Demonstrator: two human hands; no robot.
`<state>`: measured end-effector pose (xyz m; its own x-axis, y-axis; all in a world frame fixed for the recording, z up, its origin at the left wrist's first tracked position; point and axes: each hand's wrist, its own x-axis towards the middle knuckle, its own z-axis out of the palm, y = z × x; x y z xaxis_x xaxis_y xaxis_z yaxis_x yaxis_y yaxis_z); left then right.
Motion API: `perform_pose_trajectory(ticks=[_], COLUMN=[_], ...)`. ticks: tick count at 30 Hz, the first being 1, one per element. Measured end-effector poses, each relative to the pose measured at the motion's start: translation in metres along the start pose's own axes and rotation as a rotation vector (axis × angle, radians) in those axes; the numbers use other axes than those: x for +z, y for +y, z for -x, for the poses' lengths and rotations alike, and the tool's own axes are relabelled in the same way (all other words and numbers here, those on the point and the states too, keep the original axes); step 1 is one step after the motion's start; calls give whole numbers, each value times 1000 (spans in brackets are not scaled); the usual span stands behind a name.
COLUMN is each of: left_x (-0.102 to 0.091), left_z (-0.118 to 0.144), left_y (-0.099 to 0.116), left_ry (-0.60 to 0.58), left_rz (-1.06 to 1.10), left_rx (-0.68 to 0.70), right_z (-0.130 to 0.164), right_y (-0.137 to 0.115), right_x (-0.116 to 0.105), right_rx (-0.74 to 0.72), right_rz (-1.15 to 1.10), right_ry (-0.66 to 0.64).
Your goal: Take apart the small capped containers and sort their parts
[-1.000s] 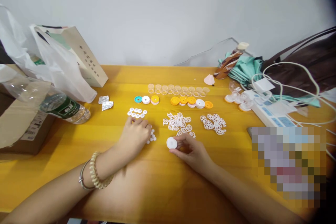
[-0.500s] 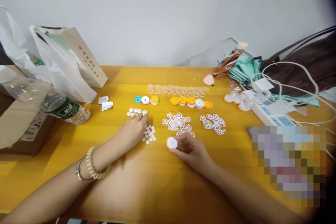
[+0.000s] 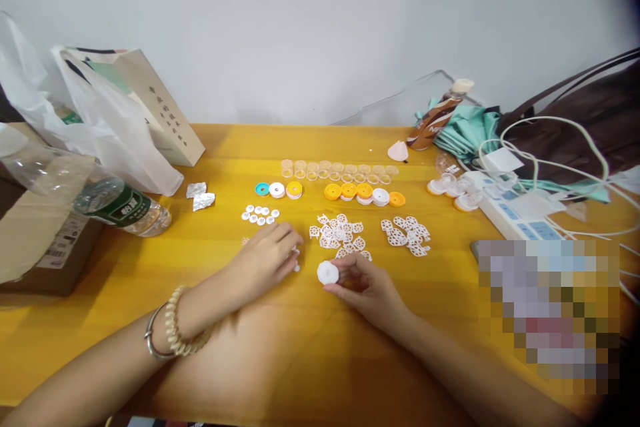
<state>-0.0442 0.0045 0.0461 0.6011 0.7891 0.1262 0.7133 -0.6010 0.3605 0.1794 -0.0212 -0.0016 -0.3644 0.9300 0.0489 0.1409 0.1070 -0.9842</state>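
Between the thumb and fingers of my right hand (image 3: 367, 288) is a white round plastic piece (image 3: 327, 272), its face toward me. My left hand (image 3: 263, 255) hovers palm down over a pile of small white discs (image 3: 297, 268), which it mostly covers. Its fingers are curled, and their tips are hidden. Just beyond lies another group of small white discs (image 3: 261, 211). White openwork plastic pieces (image 3: 330, 237) lie in a heap past my right hand, and a second heap of openwork pieces (image 3: 413, 238) is farther right.
Turquoise, white and orange round parts (image 3: 349, 191) form a row, with clear small cups (image 3: 337, 170) behind. On the left are a water bottle (image 3: 120, 205), a cardboard box (image 3: 45, 247) and foil scraps (image 3: 204, 201). A power strip (image 3: 515, 213) with cables stands right.
My left hand has moved from the far disc group toward me and to the right, now over the nearer pile. My right hand stays in place with the white round piece.
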Motion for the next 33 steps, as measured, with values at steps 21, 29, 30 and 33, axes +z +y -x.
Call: perform_pose_trajectory(ticks=[21,29,30,33], left_x=[23,20,20,21], left_z=[14,14,14,15], left_y=[22,24,24,24], left_ry=[199,253,252,241], left_rz=[-261,-238,-235,-233], left_rx=[384,402,406,416], right_z=[2,3,3,3], right_y=[-6,-6,-6,-6], right_x=[3,3,3,4], right_rx=[178,178,177,181], right_rz=[-258,-313,-313,-310], right_ry=[-66,-51,-50,-44])
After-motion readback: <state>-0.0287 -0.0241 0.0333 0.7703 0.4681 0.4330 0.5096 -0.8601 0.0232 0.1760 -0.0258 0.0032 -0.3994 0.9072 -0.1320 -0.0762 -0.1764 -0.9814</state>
